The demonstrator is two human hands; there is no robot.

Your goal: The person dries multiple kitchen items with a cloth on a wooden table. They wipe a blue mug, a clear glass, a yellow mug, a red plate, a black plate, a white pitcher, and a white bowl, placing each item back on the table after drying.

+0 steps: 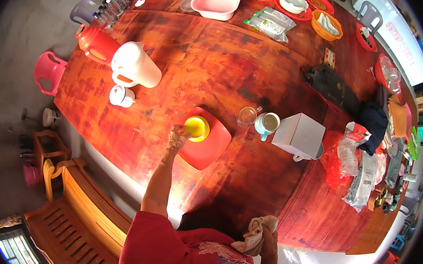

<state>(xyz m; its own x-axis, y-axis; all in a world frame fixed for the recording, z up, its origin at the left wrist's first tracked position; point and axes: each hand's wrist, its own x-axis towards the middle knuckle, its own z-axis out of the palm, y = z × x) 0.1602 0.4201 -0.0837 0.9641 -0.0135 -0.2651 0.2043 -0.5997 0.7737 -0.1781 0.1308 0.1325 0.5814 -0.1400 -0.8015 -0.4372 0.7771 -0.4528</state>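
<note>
My left hand (pixel 176 137) reaches out over the wooden table, its fingers closed at the left edge of a yellow cup (pixel 197 128). Under the cup lies a red square tray (pixel 206 152) with rounded corners. Close to my body, my right hand (pixel 268 246) grips a crumpled, pale cloth (pixel 257 233); the cloth hides part of its fingers. To the right of the tray stand a clear glass cup (pixel 246 116) and a light blue mug (pixel 267 123) with something brownish inside.
A white box (pixel 299 136) stands right of the mug. Farther left are a white pitcher (pixel 138 67), a white lidded cup (pixel 122 96) and a red thermos (pixel 96 44). Plastic bags (pixel 348 157) and a black bag (pixel 331 89) lie right. A pink basin (pixel 217 0) sits at the back.
</note>
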